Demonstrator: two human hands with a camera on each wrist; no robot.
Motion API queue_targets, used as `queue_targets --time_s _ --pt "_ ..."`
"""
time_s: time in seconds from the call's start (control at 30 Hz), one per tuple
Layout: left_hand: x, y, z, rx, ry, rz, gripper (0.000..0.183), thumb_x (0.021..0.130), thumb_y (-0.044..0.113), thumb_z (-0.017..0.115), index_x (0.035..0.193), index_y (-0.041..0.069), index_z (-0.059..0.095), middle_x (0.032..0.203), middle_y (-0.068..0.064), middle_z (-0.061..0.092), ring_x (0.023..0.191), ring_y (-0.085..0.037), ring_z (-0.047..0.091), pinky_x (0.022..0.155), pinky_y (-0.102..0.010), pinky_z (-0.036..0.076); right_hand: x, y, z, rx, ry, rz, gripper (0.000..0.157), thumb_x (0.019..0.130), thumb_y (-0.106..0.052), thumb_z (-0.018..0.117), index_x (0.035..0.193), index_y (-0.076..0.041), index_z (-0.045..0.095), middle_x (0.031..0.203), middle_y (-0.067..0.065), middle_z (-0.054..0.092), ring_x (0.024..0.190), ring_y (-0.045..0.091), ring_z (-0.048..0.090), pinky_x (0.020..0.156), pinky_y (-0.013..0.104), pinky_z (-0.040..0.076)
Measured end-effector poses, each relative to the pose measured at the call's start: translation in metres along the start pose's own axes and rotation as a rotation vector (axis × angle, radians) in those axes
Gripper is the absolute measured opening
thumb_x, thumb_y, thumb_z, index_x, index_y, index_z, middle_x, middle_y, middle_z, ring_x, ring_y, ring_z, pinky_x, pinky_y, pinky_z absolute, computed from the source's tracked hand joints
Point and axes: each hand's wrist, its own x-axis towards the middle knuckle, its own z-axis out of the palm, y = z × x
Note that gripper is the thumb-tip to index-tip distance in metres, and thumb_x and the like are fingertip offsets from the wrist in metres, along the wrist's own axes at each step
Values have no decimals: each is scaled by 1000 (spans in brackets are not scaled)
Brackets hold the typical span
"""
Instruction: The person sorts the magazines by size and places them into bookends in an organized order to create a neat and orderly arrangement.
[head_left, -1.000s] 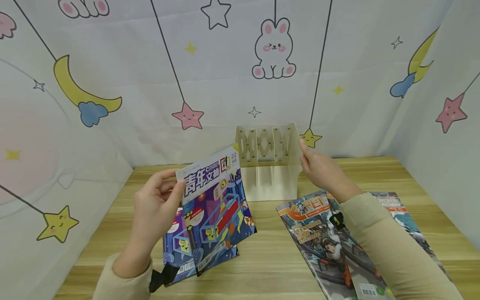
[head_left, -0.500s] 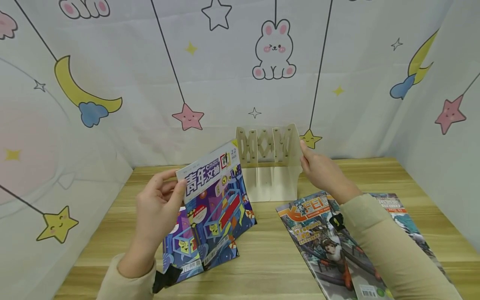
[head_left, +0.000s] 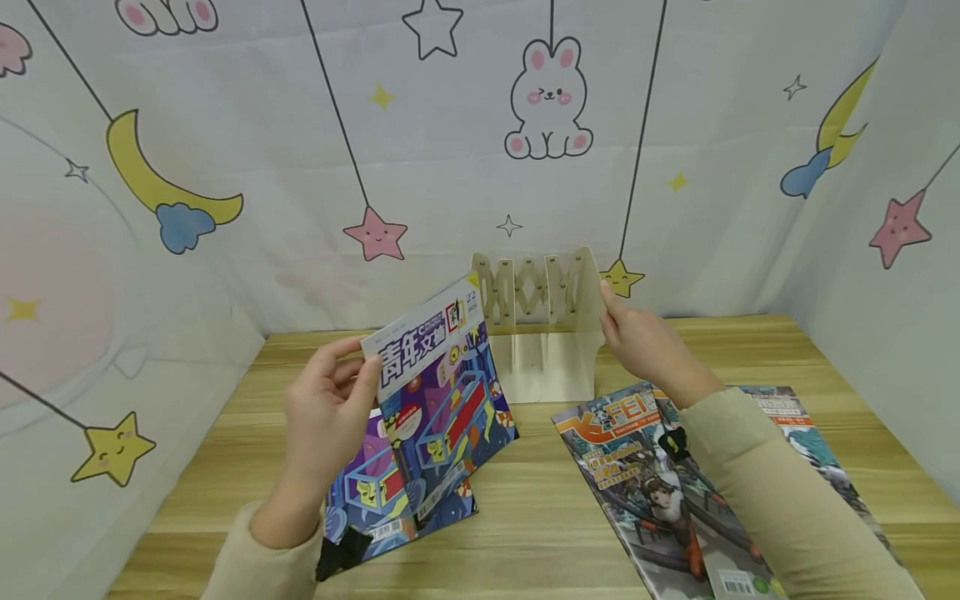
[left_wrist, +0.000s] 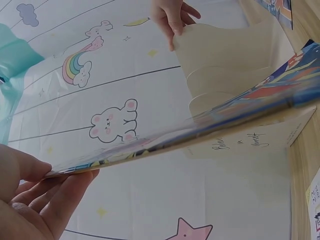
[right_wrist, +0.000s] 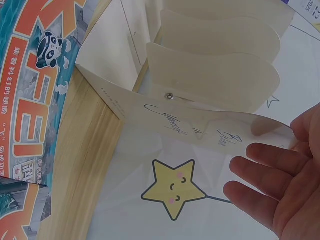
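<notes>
My left hand (head_left: 326, 421) pinches the upper left edge of a purple-blue magazine (head_left: 442, 392) and holds it tilted above the table. In the left wrist view this magazine (left_wrist: 165, 142) appears almost edge-on, between thumb and fingers. Beneath it, partly covered, another purple-blue magazine (head_left: 360, 492) lies on the table. A cream expanding book rack (head_left: 536, 371) with upright dividers stands at the back, its left part behind the raised magazine. My right hand (head_left: 648, 350) grips the top outer edge of its right end panel (right_wrist: 185, 122), which bears handwritten-style lettering.
Several comic-style magazines (head_left: 630, 467) lie overlapping at the right, partly under my right forearm. The wooden table (head_left: 525, 533) ends at a white cartoon-printed curtain (head_left: 442, 167) close behind the rack.
The left hand has shifted slightly right and raised the magazine a little, bringing it nearer the rack. The right hand stays on the rack's end panel.
</notes>
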Motion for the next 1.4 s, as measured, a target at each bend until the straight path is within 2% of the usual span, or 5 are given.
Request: queue_targets --time_s 0.1,0.2,0.93,1.17,1.4 --pt "0 0 2 -4 0 -11 22 90 -1 60 110 -9 59 92 -26 70 70 -27 71 60 -11 52 0 0 0 2 -2 3 57 104 -26 31 153 -8 8 56 5 48 41 14 35 46 29 33" --pt "0 -1 3 -13 -2 -14 22 90 0 59 111 -8 59 93 -26 70 72 -35 70 61 -11 52 0 0 0 5 -2 4 56 104 -26 30 152 -7 8 57 5 48 41 14 35 46 29 33" --pt "6 -12 21 -44 39 94 22 88 -5 60 109 -13 57 92 -28 69 70 -35 70 60 -10 51 0 -1 -1 -2 -10 10 57 104 -26 30 153 -9 6 57 5 48 41 14 34 46 29 33" --pt "7 -13 24 -49 50 96 22 89 -3 60 109 -11 59 94 -27 70 69 -34 70 57 -9 50 1 -1 -1 -4 -8 11 57 104 -26 30 153 -9 5 56 5 47 41 14 34 46 29 33" --pt "10 -13 29 -40 59 90 23 89 -2 61 109 -12 58 94 -27 69 74 -36 70 61 -9 50 1 -1 -1 -6 -4 8 57 104 -25 30 153 -9 6 57 5 47 41 14 34 46 29 33"
